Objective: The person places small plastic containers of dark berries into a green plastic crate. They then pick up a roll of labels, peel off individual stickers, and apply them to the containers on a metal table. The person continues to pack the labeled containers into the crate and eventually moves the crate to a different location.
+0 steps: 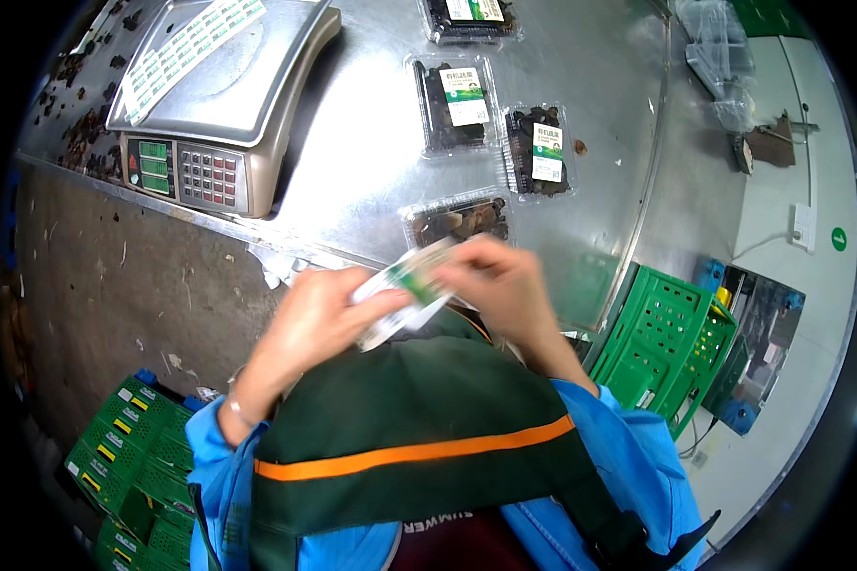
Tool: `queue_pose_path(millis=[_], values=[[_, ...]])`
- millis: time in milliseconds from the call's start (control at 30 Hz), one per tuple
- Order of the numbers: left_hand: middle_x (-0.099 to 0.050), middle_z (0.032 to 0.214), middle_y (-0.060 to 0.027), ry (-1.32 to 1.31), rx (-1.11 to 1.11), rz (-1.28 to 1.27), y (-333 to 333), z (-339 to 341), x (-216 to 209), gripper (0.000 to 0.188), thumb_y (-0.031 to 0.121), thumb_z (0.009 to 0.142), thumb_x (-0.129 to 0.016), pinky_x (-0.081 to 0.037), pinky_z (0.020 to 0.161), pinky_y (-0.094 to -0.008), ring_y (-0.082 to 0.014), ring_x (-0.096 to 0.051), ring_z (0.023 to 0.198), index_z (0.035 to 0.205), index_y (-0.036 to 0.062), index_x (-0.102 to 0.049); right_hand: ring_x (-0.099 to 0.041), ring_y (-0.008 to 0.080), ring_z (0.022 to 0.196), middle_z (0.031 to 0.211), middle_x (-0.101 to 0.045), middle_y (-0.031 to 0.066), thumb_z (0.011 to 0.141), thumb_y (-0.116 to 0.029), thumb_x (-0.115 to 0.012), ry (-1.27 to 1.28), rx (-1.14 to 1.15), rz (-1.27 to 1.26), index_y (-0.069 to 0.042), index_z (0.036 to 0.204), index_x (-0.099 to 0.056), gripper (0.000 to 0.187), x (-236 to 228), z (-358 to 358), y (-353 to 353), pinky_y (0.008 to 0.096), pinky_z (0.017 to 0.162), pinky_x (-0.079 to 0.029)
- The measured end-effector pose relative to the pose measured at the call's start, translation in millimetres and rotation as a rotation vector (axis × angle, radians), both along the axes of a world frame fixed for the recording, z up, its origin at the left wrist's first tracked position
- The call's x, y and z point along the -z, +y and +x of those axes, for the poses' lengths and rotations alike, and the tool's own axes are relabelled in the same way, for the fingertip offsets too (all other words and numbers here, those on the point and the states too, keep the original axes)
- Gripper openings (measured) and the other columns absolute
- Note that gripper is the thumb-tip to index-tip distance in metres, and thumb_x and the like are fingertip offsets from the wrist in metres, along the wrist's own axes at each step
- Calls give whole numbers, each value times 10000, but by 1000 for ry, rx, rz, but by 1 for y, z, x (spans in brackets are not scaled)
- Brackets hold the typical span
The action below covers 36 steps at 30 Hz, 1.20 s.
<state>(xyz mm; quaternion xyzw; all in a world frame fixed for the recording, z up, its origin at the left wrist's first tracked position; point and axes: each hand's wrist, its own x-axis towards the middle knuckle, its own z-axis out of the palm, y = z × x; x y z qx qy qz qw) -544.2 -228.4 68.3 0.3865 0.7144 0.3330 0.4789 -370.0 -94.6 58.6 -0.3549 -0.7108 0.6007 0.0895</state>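
Left hand (316,312), bare, was closed about a bundle of green-and-white labels (417,282), gripped between thumb and fingers; the right hand (500,285) was curled, its thumb and forefinger pinching the labels' other end, where motion blurred the detail. The labels lay in front of the person's dark green apron (400,390), at the near edge of a steel table (352,143) with a bright, reflective top. Concrete floor (143,257), littered with scraps, extended to the left below the table. Just beyond the hands stood an unlabelled clear box (457,219) of dark brown pieces, its near side partly hidden by the right hand. Farther back were three labelled boxes of dark contents: one to the right (540,157), one near the middle (454,105), and one cut by the upper border (468,11). A weighing scale (209,171) occupied the left of the table, a label sheet (190,52) on its pan; dark fragments (86,128) were strewn beside it. Green crates stood at lower left (129,452) and at right (662,333), and clear plastic packaging (719,57) lay at upper right.
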Motion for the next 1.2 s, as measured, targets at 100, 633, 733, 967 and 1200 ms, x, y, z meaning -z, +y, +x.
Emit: queue_pose_path(millis=[100,633,733,967,1200], values=[[-553,514,-5,-58,-179,-51,-49,-33,17,284,230,843,-607,-367,426,-245,-66,-467,474,719,-20,-659,-596,91,747,826,-645,66,805,-71,-627,163,527,-260,13,908,-614,134,-1,45,31,222,685,-476],[-632,918,-50,-210,-405,72,-72,-39,17,306,88,802,-627,-471,682,-222,-82,-580,768,1083,-10,-555,-547,48,685,748,-632,36,789,-159,-671,274,701,-396,-15,957,-621,227,46,71,61,216,550,-415],[-603,1044,-62,-353,-626,293,-82,-68,11,323,111,878,-536,-469,785,-251,-117,-583,899,1171,-11,-477,-542,119,654,767,-608,34,736,-164,-711,-59,590,-196,12,976,-600,317,125,70,30,258,591,-446],[-579,1083,-132,-35,-500,333,-75,-58,-9,617,37,807,-608,-447,811,-279,-166,-585,912,1339,18,-296,-465,273,976,1013,-475,151,680,-285,-759,-416,758,528,21,1236,-367,746,144,83,24,389,818,-413],[-380,1293,-171,-220,-299,501,-54,-62,-1,734,40,727,-634,-366,936,-338,-207,-474,1095,1349,-13,-248,-540,168,669,908,-527,88,702,-311,-738,-547,545,387,0,1155,-435,628,149,167,83,285,637,-485]])
